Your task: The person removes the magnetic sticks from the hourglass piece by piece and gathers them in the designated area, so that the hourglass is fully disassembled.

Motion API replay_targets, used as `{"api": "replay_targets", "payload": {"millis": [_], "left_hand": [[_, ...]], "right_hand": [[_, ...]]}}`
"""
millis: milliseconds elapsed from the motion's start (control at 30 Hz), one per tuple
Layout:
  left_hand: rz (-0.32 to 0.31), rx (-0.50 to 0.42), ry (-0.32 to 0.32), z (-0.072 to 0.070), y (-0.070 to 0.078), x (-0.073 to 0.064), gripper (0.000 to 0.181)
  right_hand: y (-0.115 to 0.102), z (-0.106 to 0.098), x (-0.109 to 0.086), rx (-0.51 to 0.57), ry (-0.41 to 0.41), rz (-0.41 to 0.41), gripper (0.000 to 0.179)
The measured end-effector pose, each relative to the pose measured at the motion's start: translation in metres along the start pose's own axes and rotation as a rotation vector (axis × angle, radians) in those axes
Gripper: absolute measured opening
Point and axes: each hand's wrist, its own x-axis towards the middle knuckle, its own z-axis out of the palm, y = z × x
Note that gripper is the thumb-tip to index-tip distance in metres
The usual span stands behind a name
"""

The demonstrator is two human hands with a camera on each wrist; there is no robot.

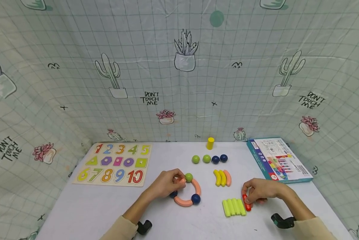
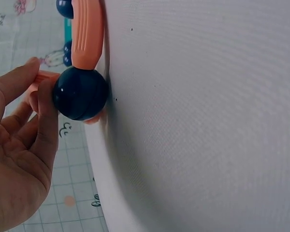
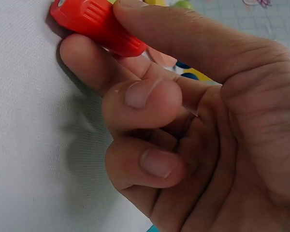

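My left hand (image 1: 168, 183) pinches a salmon curved stick (image 2: 48, 75) between thumb and fingers, most of it hidden by the hand. It lies at the open left side of a ring of pieces: a green ball (image 1: 188, 177), two salmon curved sticks (image 1: 196, 187) and two navy balls (image 1: 195, 199). In the left wrist view, a navy ball (image 2: 80, 93) sits against a curved stick's end, right beside the fingers. My right hand (image 1: 261, 189) holds a red stick (image 3: 99, 24) between thumb and fingers, low over the table, alongside a row of light green sticks (image 1: 234, 207).
Behind the ring are two green balls (image 1: 206, 158), two navy balls (image 1: 215, 159) and a yellow cylinder (image 1: 210, 143). Yellow curved sticks (image 1: 220, 178) and a salmon one (image 1: 227, 178) lie mid-table. A number puzzle board (image 1: 113, 164) is left, a box (image 1: 279, 160) right.
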Motion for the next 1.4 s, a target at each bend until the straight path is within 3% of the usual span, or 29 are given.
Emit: {"api": "replay_targets", "payload": {"millis": [300, 633, 733, 867, 967, 1100, 1400], "left_hand": [[0.005, -0.032, -0.007, 0.001, -0.002, -0.001, 0.023], [0.036, -0.002, -0.022, -0.004, -0.001, -0.006, 0.025], [0.041, 0.006, -0.041, -0.008, -0.001, -0.007, 0.025], [0.062, 0.034, -0.064, -0.012, -0.002, -0.009, 0.029], [0.073, 0.052, -0.089, -0.015, -0.004, -0.011, 0.036], [0.063, 0.087, -0.128, -0.017, -0.008, -0.016, 0.046], [0.095, 0.121, -0.146, -0.023, -0.015, -0.021, 0.044]], "right_hand": [[0.001, 0.002, -0.002, 0.072, -0.054, -0.026, 0.023], [0.005, 0.005, 0.0, 0.09, -0.064, -0.032, 0.021], [0.004, 0.004, 0.001, 0.073, -0.041, -0.016, 0.021], [-0.003, 0.001, 0.005, 0.0, 0.067, -0.035, 0.018], [-0.016, 0.002, 0.014, -0.045, 0.13, -0.089, 0.017], [-0.045, 0.013, 0.03, -0.053, 0.132, -0.166, 0.015], [-0.119, 0.054, 0.072, -0.098, 0.165, -0.401, 0.019]]}}
